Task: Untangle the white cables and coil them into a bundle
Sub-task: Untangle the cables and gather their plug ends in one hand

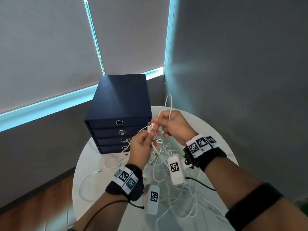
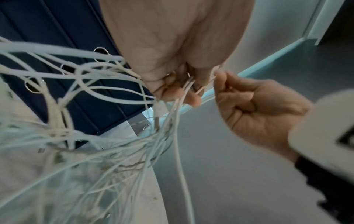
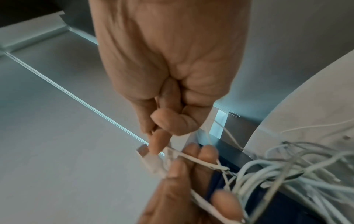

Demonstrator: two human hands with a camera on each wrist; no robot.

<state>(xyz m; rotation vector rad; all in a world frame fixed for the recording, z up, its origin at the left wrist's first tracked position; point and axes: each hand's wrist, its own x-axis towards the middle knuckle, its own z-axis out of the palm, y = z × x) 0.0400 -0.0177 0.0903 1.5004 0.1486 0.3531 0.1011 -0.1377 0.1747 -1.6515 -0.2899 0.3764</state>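
A tangle of thin white cables (image 1: 168, 157) lies on the round white table (image 1: 216, 130) and rises to both hands. My left hand (image 1: 143, 144) is raised above the table, fingers curled round several strands, thumb and forefinger pinching a white plug end (image 1: 150, 128). My right hand (image 1: 168, 124) faces it a little higher, pinching a cable whose loop (image 1: 170, 104) arcs up behind it. The left wrist view shows strands (image 2: 178, 106) running down out of the left hand's fingers (image 2: 172, 92). In the right wrist view, fingertips (image 3: 159, 144) of the right hand pinch a strand beside the plug (image 3: 153, 165).
A dark blue chest of drawers (image 1: 119, 117) with metal ring pulls stands at the table's back left. One loose cable with a metal plug (image 1: 98, 171) lies near the left edge. Grey walls and window blinds close in behind; wooden floor lies below left.
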